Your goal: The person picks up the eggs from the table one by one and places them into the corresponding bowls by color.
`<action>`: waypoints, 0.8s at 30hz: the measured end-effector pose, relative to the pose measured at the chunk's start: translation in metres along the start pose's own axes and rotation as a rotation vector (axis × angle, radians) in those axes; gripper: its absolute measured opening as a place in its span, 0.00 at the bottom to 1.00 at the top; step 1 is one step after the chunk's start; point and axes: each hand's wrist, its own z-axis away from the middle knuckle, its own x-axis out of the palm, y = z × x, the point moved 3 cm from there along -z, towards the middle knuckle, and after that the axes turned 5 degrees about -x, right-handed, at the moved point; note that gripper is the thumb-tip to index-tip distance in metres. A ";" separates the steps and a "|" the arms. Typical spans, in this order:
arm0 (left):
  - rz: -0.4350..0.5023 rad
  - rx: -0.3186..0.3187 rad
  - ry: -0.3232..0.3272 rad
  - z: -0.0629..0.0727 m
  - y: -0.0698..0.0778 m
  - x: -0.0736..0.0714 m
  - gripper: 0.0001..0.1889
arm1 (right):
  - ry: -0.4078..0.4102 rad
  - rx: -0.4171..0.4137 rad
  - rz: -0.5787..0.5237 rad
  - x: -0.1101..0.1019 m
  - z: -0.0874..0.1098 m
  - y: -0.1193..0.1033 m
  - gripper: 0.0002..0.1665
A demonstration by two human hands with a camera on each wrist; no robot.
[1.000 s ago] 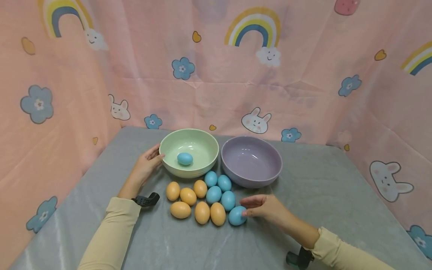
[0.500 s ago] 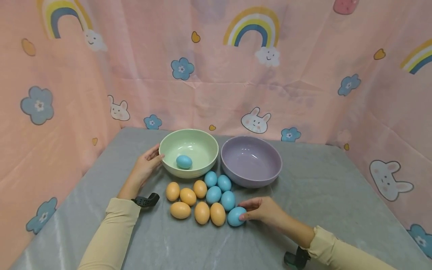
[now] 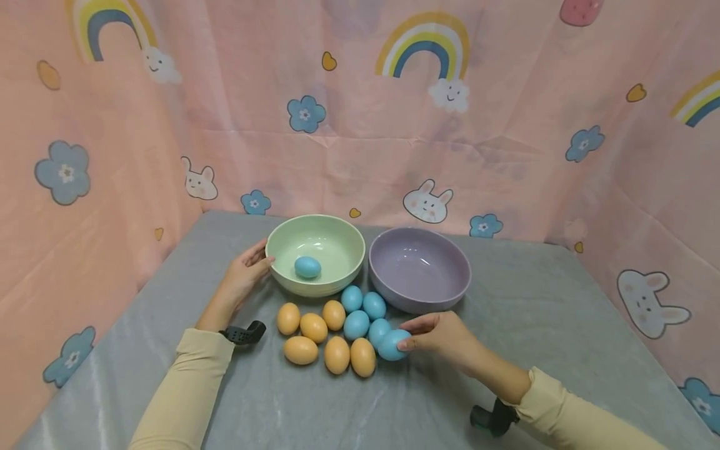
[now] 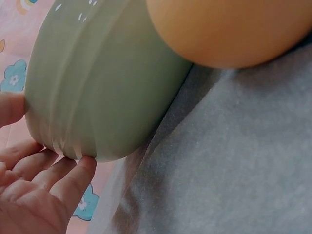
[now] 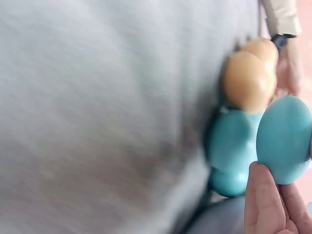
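Observation:
My right hand [image 3: 444,340] pinches a blue egg [image 3: 392,346] between thumb and fingers, at the near right end of the egg group. In the right wrist view that egg [image 5: 283,136] appears raised above the others. My left hand [image 3: 243,278] holds the left side of the green bowl [image 3: 343,247]; its thumb is at the rim and its fingertips touch the outer wall [image 4: 97,87]. One blue egg [image 3: 307,267] lies inside this bowl. Several blue eggs [image 3: 357,325] and several orange eggs [image 3: 314,327] lie on the grey cloth in front of the bowls.
A purple bowl [image 3: 420,269] stands just right of the green one, with nothing in it. Grey cloth [image 3: 540,312] covers the table. Pink patterned curtains [image 3: 349,125] hang around the back and sides. Each wrist wears a black strap [image 3: 244,333].
My right hand has taken hold of the near blue egg and lifted it slightly away from me. The egg in the green bowl has rocked a little. My left hand stays on the bowl.

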 end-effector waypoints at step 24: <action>0.009 0.022 -0.015 -0.001 0.000 0.000 0.34 | 0.053 -0.064 -0.022 -0.005 -0.068 -0.080 0.27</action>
